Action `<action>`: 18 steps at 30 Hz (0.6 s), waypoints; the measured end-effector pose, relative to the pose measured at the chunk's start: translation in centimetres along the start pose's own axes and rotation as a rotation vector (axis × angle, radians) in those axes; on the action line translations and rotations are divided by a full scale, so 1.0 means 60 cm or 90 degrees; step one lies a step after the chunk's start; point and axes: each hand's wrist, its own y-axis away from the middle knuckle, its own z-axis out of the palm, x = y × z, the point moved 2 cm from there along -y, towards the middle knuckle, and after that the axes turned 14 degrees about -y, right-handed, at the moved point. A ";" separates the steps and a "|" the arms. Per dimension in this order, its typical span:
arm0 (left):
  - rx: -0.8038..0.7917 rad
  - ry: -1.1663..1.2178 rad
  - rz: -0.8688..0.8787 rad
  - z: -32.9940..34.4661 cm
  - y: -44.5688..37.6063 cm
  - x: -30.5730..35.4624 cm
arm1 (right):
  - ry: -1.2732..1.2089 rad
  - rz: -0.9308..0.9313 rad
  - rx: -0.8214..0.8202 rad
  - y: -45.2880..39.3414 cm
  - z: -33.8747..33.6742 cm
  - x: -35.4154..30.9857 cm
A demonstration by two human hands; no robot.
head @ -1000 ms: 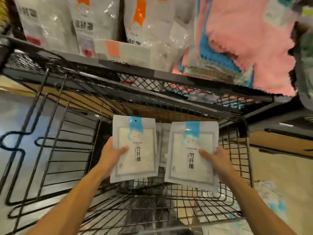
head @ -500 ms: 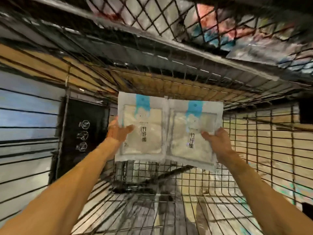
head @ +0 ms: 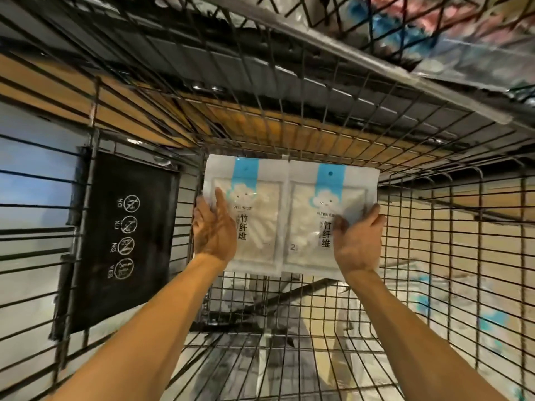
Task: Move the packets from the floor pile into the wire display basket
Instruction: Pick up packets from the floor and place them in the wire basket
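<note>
Two white packets with blue cloud labels stand side by side against the far wall of the wire display basket point(head: 434, 227). My left hand point(head: 214, 230) lies flat on the left packet point(head: 260, 215), fingers spread over its front. My right hand point(head: 357, 241) grips the right packet point(head: 321, 204) at its right edge, thumb on the front. Both packets are upright and their inner edges touch. More pale packets of the floor pile point(head: 477, 319) show blurred through the mesh at the lower right.
A black panel with round white prohibition signs point(head: 121, 235) hangs on the basket's left wall. A wire shelf point(head: 333, 53) runs close overhead, with pink and blue goods on it at the top right. The mesh floor of the basket point(head: 275, 357) lies below my arms.
Both hands have pushed the two packets forward and down inside the basket until they stand against its far wall. The view has dropped under the upper shelf.
</note>
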 end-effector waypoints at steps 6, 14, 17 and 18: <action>0.050 -0.235 0.036 -0.035 0.014 0.011 | 0.206 -0.081 -0.029 0.012 -0.045 -0.022; 0.143 -0.292 0.103 -0.205 0.091 0.051 | 0.251 -0.249 -0.059 0.060 -0.200 -0.109; 0.157 -0.301 0.100 -0.289 0.134 0.076 | 0.243 -0.289 -0.030 0.089 -0.268 -0.152; 0.175 -0.297 0.101 -0.318 0.151 0.085 | 0.232 -0.303 -0.018 0.102 -0.293 -0.168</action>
